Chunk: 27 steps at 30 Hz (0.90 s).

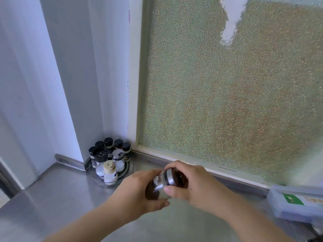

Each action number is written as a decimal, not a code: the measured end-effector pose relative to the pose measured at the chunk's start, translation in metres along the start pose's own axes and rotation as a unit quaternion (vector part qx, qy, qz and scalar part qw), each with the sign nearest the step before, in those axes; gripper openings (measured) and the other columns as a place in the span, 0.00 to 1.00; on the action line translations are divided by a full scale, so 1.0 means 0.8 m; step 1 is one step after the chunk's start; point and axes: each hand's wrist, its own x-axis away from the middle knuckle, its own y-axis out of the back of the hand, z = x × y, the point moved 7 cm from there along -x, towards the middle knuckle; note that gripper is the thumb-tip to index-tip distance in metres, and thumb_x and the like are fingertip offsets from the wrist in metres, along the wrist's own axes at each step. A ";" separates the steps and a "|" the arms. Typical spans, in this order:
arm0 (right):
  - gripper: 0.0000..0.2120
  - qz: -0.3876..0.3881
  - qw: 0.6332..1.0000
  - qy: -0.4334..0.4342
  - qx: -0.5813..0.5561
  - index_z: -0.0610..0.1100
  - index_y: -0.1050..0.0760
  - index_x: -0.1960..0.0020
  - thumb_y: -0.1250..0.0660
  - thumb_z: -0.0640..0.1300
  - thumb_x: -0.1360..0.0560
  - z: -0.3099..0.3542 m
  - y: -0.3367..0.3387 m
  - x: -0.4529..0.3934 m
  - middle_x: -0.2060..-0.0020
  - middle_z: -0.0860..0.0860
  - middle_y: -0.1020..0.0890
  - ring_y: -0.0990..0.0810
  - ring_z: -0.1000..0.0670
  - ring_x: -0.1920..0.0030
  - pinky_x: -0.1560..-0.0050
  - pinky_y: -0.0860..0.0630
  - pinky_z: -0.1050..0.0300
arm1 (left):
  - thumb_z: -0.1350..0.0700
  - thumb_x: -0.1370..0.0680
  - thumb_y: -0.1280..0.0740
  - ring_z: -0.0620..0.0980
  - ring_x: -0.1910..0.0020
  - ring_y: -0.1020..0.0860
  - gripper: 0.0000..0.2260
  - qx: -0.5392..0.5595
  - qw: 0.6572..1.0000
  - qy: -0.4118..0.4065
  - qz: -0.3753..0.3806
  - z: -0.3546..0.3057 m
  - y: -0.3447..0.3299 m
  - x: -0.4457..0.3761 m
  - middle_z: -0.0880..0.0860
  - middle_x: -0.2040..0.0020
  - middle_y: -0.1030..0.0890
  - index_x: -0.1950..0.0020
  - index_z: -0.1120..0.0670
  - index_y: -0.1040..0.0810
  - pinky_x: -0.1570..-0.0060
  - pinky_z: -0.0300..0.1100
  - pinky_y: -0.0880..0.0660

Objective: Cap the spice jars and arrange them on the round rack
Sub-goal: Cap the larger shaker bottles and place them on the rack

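Single head view: looks forward and down at steel counter (pixel 52 198), close; frosted window (pixel 227 93) ahead.

Counter (pixel 52 198): brushed steel, smooth, dull sheen. Held jar (pixel 161 185), just right of the rack (pixel 128 169): clear glass, shiny metal band. Rack: clear glossy plastic. Window pane (pixel 227 93) behind rack: rough pebbled glass.

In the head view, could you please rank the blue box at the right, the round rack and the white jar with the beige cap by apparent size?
1. Round rack.
2. Blue box, partly cut off and nearer the camera, so unsure against the rack.
3. White jar.
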 end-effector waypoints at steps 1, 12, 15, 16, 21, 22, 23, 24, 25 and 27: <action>0.20 -0.008 1.000 -0.013 0.003 0.60 0.29 0.45 0.28 0.57 0.35 -0.005 -0.005 -0.004 0.60 0.61 0.22 0.24 0.63 0.61 0.60 0.31 0.71 | 0.35 0.42 0.34 0.38 0.56 0.26 0.31 -0.003 1.000 0.009 0.005 0.007 -0.001 -0.001 0.42 0.56 0.22 0.41 0.42 0.30 0.56 0.33 0.28; 0.23 0.040 0.997 -0.016 0.057 0.53 0.27 0.45 0.25 0.55 0.37 -0.020 -0.074 -0.063 0.50 0.56 0.25 0.25 0.57 0.51 0.55 0.33 0.75 | 0.45 0.40 0.25 0.44 0.52 0.23 0.24 0.001 0.988 0.146 0.058 0.098 -0.018 0.006 0.40 0.54 0.22 0.50 0.44 0.33 0.53 0.41 0.25; 0.23 0.040 0.996 -0.050 0.059 0.53 0.26 0.47 0.25 0.57 0.39 -0.045 -0.093 -0.086 0.51 0.56 0.25 0.24 0.56 0.51 0.54 0.31 0.72 | 0.32 0.41 0.32 0.42 0.42 0.27 0.34 -0.002 0.985 0.159 0.067 0.133 -0.010 0.011 0.39 0.45 0.28 0.40 0.47 0.34 0.44 0.35 0.31; 0.24 0.036 0.996 -0.062 0.058 0.53 0.26 0.47 0.25 0.57 0.40 -0.055 -0.098 -0.096 0.51 0.56 0.25 0.24 0.56 0.51 0.52 0.28 0.67 | 0.31 0.38 0.34 0.42 0.41 0.28 0.34 -0.015 0.984 0.162 0.066 0.145 -0.005 0.013 0.39 0.44 0.29 0.38 0.47 0.34 0.42 0.35 0.32; 0.27 0.007 0.995 -0.076 0.058 0.51 0.28 0.43 0.24 0.54 0.38 -0.076 -0.117 -0.162 0.48 0.55 0.26 0.24 0.53 0.47 0.46 0.29 0.59 | 0.45 0.27 0.34 0.44 0.40 0.28 0.21 -0.071 0.975 0.207 0.031 0.205 0.029 0.018 0.46 0.38 0.27 0.36 0.48 0.34 0.42 0.35 0.33; 0.27 0.002 0.996 -0.072 0.055 0.50 0.29 0.41 0.24 0.53 0.38 -0.075 -0.122 -0.178 0.48 0.55 0.27 0.25 0.53 0.46 0.46 0.30 0.60 | 0.46 0.26 0.34 0.45 0.40 0.28 0.20 -0.078 0.973 0.214 0.027 0.215 0.035 0.018 0.46 0.38 0.27 0.36 0.49 0.34 0.42 0.35 0.33; 0.28 0.001 0.996 -0.068 0.056 0.50 0.29 0.41 0.24 0.52 0.37 -0.073 -0.127 -0.194 0.47 0.54 0.27 0.25 0.52 0.45 0.46 0.31 0.60 | 0.47 0.26 0.35 0.45 0.40 0.28 0.19 -0.084 0.971 0.221 0.024 0.224 0.040 0.017 0.47 0.38 0.27 0.36 0.49 0.34 0.42 0.35 0.33; 0.28 0.003 0.996 -0.066 0.061 0.49 0.29 0.40 0.24 0.51 0.37 -0.072 -0.133 -0.211 0.45 0.53 0.27 0.25 0.51 0.44 0.45 0.31 0.60 | 0.48 0.25 0.35 0.46 0.40 0.28 0.19 -0.089 0.970 0.227 0.022 0.233 0.045 0.017 0.47 0.38 0.27 0.37 0.49 0.33 0.42 0.36 0.33; 0.28 0.007 0.996 -0.066 0.065 0.48 0.29 0.39 0.24 0.50 0.36 -0.072 -0.140 -0.227 0.43 0.51 0.26 0.25 0.50 0.43 0.45 0.31 0.59 | 0.48 0.25 0.36 0.46 0.41 0.27 0.18 -0.091 0.968 0.231 0.022 0.242 0.049 0.015 0.47 0.38 0.27 0.37 0.49 0.33 0.42 0.36 0.32; 0.30 0.022 0.994 -0.073 0.072 0.47 0.30 0.37 0.24 0.50 0.36 -0.073 -0.156 -0.256 0.39 0.49 0.27 0.26 0.49 0.41 0.43 0.33 0.59 | 0.48 0.25 0.36 0.46 0.42 0.27 0.17 -0.090 0.968 0.234 0.019 0.258 0.057 0.012 0.47 0.39 0.26 0.38 0.48 0.33 0.43 0.36 0.31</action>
